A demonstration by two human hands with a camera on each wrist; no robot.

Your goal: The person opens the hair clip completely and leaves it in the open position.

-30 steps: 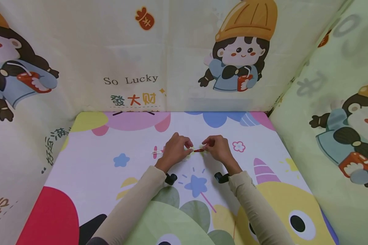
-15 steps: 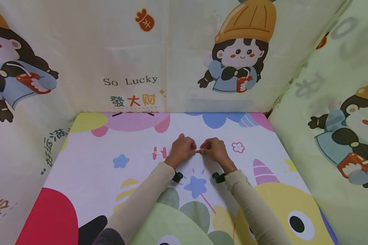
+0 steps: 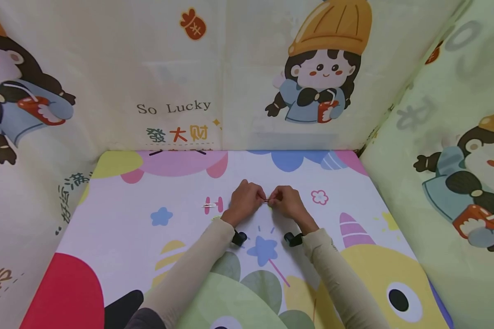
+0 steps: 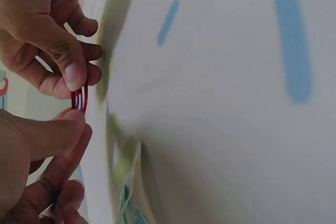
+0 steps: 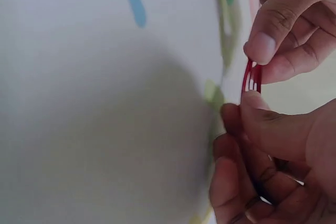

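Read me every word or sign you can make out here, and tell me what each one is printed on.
"So Lucky": on the back cloth wall.
"發大财": coloured characters just below it on that wall.
Dark characters on the left cloth wall: too skewed to read.
Orange marks at the lower left edge: cut off, unreadable.
The red clip shows no text.

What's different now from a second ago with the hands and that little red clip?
The left hand slid right to meet the right hand, so less of the red clip shows between them. Both pinched it then and pinch it now. The white clip on the mat stayed put.
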